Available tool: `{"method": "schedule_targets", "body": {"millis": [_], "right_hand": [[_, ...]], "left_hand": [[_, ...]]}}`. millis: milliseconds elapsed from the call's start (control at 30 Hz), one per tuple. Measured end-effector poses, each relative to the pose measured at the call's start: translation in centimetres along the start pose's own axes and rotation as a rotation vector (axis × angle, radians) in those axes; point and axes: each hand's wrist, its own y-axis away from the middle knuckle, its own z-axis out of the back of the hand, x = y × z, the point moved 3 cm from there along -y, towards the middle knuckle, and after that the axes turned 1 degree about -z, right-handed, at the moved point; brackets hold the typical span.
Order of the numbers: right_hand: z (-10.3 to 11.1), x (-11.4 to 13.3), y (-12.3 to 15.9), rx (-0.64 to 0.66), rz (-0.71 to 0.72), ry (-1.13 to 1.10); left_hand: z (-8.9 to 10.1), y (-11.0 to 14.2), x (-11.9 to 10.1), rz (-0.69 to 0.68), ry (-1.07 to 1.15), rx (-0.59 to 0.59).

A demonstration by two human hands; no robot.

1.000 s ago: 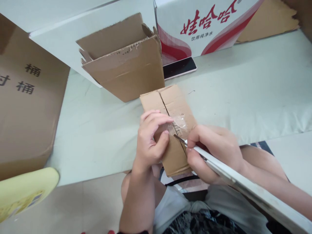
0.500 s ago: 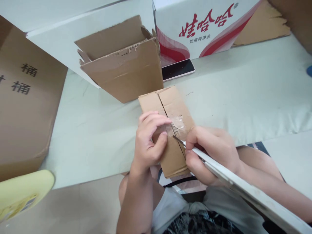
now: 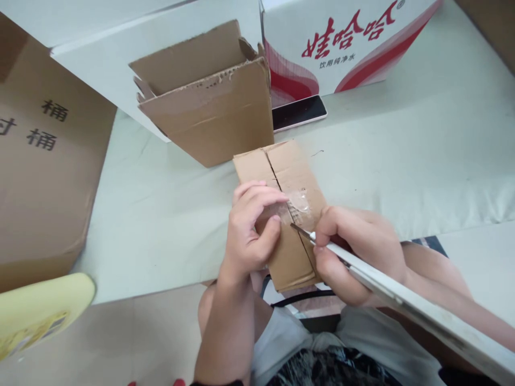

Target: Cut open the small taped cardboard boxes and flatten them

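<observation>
A small closed cardboard box lies before me, with a dark seam between its top flaps and clear tape across the middle. My left hand rests on the box's left side, thumb and curved fingers apart, fingertips at the tape. In my right hand is a long white utility knife, pinched close to its metal blade. The blade's tip touches or hovers just over the seam below the tape; which, I cannot tell. Part of the box is hidden under both hands.
Behind stands an open cardboard box, beside a phone and a white-and-red carton. A large brown carton is at left. A yellow rounded object juts in below it. The pale green cloth covers the table.
The view has shifted slightly, so everything sits a little further right. Both hands keep their places on the box, and the knife's tip stays at the seam.
</observation>
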Motion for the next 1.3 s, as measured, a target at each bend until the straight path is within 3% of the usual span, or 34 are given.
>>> {"method": "schedule_targets", "body": {"millis": [567, 667, 800, 933, 1167, 1300], "right_hand": [[0.45, 0.23, -0.40, -0.008, -0.007, 0.020], [0.35, 0.19, -0.39, 0.056, 0.001, 0.010], [0.58, 0.14, -0.41, 0.015, -0.005, 0.004], [0.71, 0.23, -0.57, 0.082, 0.013, 0.011], [0.73, 0.13, -0.74, 0.076, 0.012, 0.010], [0.48, 0.06, -0.34, 0.006, -0.010, -0.013]], "left_hand": [[-0.02, -0.09, -0.08, 0.011, -0.026, -0.003], [-0.07, -0.04, -0.06, 0.011, -0.008, -0.007], [-0.13, 0.00, -0.08, -0.001, 0.015, -0.004], [-0.10, -0.02, -0.10, 0.019, -0.005, -0.004], [-0.03, -0.04, -0.08, 0.023, -0.011, -0.001], [-0.11, 0.01, -0.03, 0.049, -0.044, 0.009]]}}
